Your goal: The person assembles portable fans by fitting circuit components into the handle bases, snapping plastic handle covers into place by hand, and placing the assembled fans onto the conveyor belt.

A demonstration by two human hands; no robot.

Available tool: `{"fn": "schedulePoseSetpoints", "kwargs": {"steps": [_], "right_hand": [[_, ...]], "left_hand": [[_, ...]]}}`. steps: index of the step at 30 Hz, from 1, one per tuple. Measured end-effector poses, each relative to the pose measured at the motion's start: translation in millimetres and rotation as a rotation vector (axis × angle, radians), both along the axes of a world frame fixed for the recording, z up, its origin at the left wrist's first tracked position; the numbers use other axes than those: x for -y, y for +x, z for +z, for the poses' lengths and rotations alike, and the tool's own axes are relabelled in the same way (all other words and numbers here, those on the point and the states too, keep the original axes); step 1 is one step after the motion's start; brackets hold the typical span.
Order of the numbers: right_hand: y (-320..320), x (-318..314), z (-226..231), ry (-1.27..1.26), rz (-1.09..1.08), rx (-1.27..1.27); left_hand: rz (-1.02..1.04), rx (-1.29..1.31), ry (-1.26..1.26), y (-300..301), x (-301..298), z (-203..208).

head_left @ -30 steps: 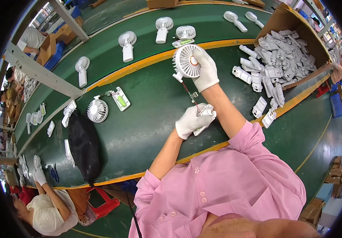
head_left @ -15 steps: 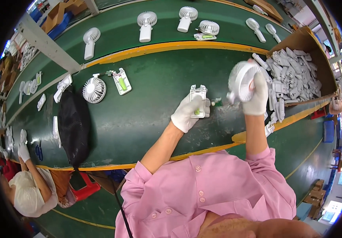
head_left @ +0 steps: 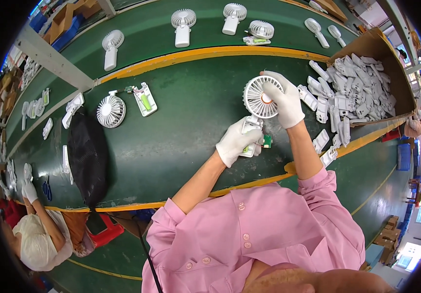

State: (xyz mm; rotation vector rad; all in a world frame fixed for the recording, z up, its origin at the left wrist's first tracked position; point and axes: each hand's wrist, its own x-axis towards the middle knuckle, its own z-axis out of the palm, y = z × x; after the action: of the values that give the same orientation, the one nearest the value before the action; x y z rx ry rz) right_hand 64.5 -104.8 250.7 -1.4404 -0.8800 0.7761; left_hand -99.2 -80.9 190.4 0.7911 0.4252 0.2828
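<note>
My gloved left hand point(head_left: 238, 141) is closed around a white fan handle shell point(head_left: 250, 126), held over the green bench. A small green circuit board point(head_left: 267, 141) sticks out beside its fingers. My right hand point(head_left: 284, 101), gloved too, grips a round white fan head point(head_left: 257, 100) by its rim, the thumb across the front grille. The fan head's lower end meets the top of the shell; whether they are joined I cannot tell. Left of my hands lie another fan head point(head_left: 111, 111) and, wired to it, an open handle shell point(head_left: 145, 99) with a green battery cell.
A cardboard box point(head_left: 405, 78) heaped with white handle shells stands at the right, loose shells spilling beside it. A black cloth bag point(head_left: 88, 156) lies at the left. Beyond the yellow edge, several fans point(head_left: 183, 27) lie on a green belt. A co-worker point(head_left: 39, 234) sits far left.
My right hand has brought the fan head left and down from near the box to the shell's top. My left hand still holds the shell, with the circuit board now closer beside it.
</note>
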Motion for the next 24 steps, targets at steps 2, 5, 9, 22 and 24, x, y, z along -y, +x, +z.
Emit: {"fn": "schedulePoseSetpoints", "kwargs": {"steps": [2,5,9,22,24], "right_hand": [[-0.8,1.4,3.7,-0.048,0.002,0.028],[-5.1,0.2,1.0,-0.097,0.057,0.168],[-3.9,-1.3,-0.6,-0.111,0.057,0.309],[4.0,20.8,-7.1,0.007,0.018,0.306],[3.1,41.0,-9.1,-0.109,-0.035,0.43]], "left_hand": [[-0.013,0.027,0.018,-0.9,1.5,0.5],[0.035,0.052,-0.004,-4.7,4.8,-3.6],[0.049,0.017,0.04,-6.8,4.3,-4.1],[0.065,0.013,-0.017,-9.5,5.2,7.4],[0.194,0.009,-0.126,-11.2,1.4,5.0]]}}
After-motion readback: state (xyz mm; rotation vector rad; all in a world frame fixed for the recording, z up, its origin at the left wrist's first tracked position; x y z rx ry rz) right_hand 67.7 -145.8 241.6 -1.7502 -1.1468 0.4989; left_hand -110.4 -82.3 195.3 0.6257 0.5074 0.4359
